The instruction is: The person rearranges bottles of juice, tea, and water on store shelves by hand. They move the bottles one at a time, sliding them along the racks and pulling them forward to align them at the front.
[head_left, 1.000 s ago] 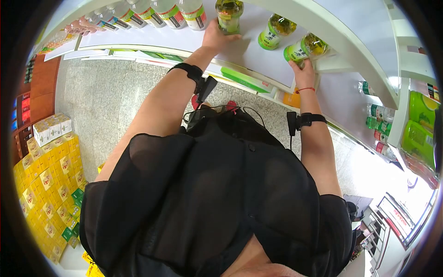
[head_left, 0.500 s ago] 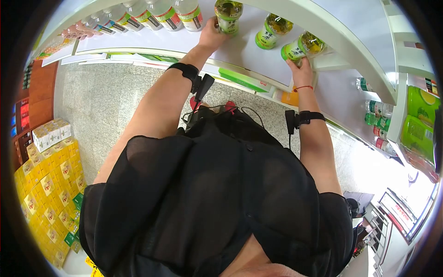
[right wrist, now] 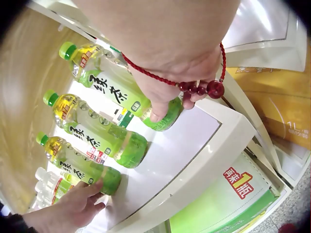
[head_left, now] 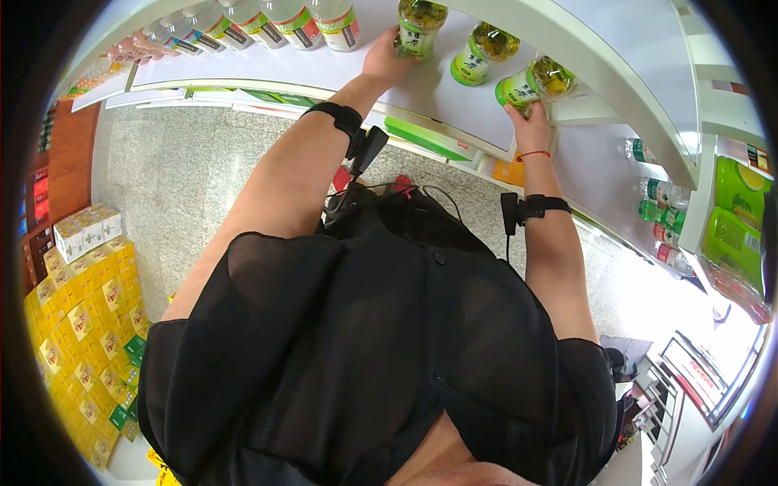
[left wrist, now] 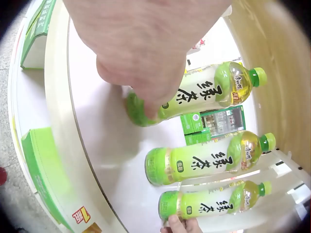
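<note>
Three green tea bottles with green caps and pale green labels stand in a row on a white shelf [head_left: 438, 101]. My left hand [head_left: 387, 61] grips the left green tea bottle [head_left: 419, 34] low down, thumb and fingers about its base. Beside it, with a gap, the middle green tea bottle [head_left: 480, 58] is untouched. My right hand [head_left: 531, 128], a red bead bracelet at its wrist, holds the base of the right green tea bottle [right wrist: 114, 87]. In the left wrist view, the fingertips of that hand [left wrist: 181, 226] show at the bottle's bottom.
Several clear bottles [head_left: 332, 24] line the shelf to the left. Other bottles [head_left: 664, 215] lie to the right on a neighbouring shelf. A white rim [head_left: 600, 61] curves over the bottles. Green cartons [head_left: 425, 138] sit below, and stacked yellow boxes [head_left: 85, 324] stand behind at left.
My left hand has shifted to the right with the left green tea bottle, which now stands nearer the middle one. My right hand and its bottle have stayed in place.
</note>
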`<state>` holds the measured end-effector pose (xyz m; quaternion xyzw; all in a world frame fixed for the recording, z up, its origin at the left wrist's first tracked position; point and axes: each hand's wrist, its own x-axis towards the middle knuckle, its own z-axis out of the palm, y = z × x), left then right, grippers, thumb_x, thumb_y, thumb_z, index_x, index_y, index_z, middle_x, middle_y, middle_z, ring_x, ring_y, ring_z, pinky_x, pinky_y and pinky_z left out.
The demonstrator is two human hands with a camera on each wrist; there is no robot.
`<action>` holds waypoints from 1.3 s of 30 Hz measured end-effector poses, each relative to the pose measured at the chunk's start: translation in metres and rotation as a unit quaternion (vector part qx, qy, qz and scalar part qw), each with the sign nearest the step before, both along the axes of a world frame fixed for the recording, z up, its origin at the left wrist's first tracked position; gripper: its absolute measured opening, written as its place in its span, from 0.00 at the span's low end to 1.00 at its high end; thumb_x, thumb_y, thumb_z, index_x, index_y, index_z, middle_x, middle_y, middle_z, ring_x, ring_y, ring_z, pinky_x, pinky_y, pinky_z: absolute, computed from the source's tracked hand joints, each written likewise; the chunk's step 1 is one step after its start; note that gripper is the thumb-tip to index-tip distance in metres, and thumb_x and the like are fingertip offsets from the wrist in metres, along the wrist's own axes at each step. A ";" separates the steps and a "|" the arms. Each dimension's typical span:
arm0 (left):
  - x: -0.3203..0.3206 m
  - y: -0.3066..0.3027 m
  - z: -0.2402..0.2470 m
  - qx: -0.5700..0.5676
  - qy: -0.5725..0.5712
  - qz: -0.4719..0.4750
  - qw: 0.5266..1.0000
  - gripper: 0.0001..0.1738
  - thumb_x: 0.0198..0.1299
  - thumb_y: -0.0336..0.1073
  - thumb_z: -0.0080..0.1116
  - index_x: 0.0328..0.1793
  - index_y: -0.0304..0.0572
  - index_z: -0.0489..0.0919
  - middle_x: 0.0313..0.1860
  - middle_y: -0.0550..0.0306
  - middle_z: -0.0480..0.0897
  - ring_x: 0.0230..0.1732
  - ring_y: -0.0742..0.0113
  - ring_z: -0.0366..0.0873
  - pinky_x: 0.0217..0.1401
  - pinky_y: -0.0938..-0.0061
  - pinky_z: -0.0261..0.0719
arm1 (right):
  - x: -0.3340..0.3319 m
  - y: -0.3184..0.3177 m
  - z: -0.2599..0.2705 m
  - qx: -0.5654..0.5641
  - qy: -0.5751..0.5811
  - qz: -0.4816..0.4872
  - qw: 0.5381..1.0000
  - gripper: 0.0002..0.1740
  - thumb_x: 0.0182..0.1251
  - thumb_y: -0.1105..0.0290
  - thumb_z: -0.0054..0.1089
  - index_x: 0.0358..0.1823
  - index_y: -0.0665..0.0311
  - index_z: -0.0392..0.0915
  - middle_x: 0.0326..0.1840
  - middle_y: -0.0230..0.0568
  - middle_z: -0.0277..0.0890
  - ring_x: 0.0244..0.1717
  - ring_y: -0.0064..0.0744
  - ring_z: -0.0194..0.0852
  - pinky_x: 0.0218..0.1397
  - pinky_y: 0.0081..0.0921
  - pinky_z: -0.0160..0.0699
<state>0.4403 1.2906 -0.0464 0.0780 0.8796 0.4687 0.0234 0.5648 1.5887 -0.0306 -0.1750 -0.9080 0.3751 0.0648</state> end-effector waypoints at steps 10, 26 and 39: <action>0.013 0.007 0.018 -0.019 0.014 -0.007 1.000 0.43 0.47 0.42 0.72 0.70 0.41 0.65 0.61 0.42 0.76 0.64 0.48 0.72 0.67 0.64 0.70 | -0.001 0.002 -0.001 -0.006 -0.009 0.004 1.000 0.34 0.53 0.54 0.72 0.59 0.60 0.71 0.59 0.49 0.75 0.60 0.49 0.74 0.60 0.39 0.72; 0.011 0.005 0.013 -0.036 0.002 -0.001 0.999 0.39 0.50 0.44 0.72 0.66 0.42 0.67 0.61 0.45 0.77 0.64 0.51 0.73 0.66 0.64 0.70 | -0.003 0.005 -0.008 -0.007 0.004 0.012 1.000 0.33 0.53 0.54 0.71 0.59 0.59 0.72 0.60 0.49 0.75 0.60 0.50 0.73 0.60 0.39 0.72; 0.015 0.006 0.027 -0.055 -0.054 0.005 0.997 0.43 0.46 0.44 0.74 0.70 0.42 0.67 0.62 0.46 0.77 0.64 0.53 0.74 0.67 0.66 0.71 | -0.001 0.001 0.002 0.005 0.005 0.012 1.000 0.31 0.54 0.55 0.71 0.56 0.62 0.73 0.57 0.50 0.76 0.58 0.51 0.74 0.59 0.40 0.71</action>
